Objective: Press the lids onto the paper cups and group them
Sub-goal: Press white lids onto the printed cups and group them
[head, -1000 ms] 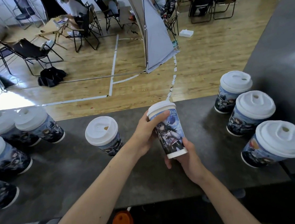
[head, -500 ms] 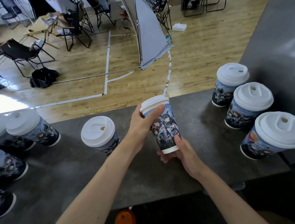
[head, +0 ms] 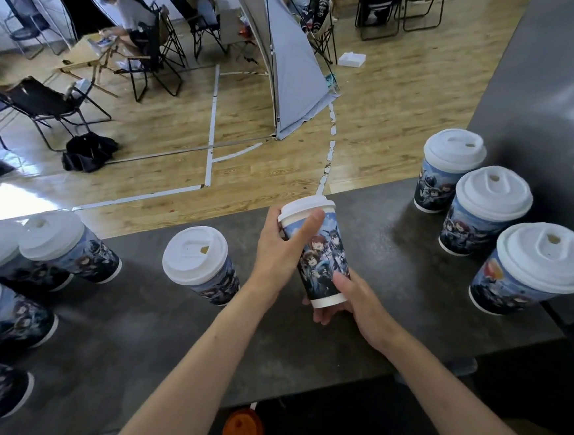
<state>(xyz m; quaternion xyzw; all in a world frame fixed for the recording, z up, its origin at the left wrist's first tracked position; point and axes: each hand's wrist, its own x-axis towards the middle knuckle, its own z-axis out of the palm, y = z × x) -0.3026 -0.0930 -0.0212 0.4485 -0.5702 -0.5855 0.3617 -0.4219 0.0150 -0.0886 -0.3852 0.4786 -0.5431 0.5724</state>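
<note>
Both my hands hold one printed paper cup (head: 320, 259) with a white lid, tilted away from me above the dark counter (head: 151, 348). My left hand (head: 281, 248) wraps the upper part, thumb against the lid rim. My right hand (head: 350, 301) grips the cup's base from below. A single lidded cup (head: 198, 263) stands just left of my hands. Three lidded cups (head: 484, 208) are grouped at the right. Several lidded cups (head: 51, 249) stand at the far left.
The counter's far edge (head: 210, 221) runs just beyond the held cup, with wooden floor below. A raised dark surface (head: 544, 101) borders the right side. An orange lid (head: 242, 433) lies below the near edge. Folding chairs and seated people are far behind.
The held cup has turned in my hands, showing a different part of its print, and shifted slightly left and toward me. The standing cups have not moved.
</note>
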